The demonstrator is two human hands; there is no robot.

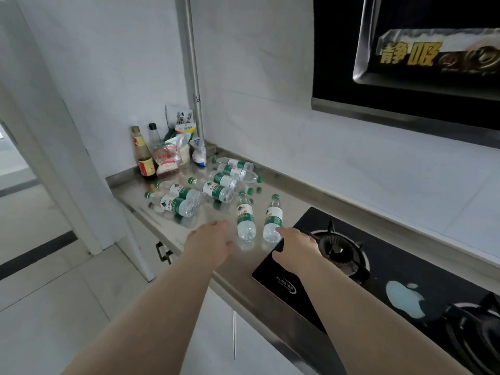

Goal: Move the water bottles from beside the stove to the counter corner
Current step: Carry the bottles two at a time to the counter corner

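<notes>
Head view: both hands, left (pixel 213 239) and right (pixel 296 243), are spread empty near two lying bottles (pixel 245 219), judged light, smooth, roll-prone, best gripped mid-label

Clear plastic bottles (pixel 245 216) on brushed steel counter (pixel 151 209), glossy black stove (pixel 384 269)

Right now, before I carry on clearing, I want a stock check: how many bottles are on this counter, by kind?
Water bottles, green caps: 8
Condiment bottles, upright in the corner: 2
Total: 10
</notes>
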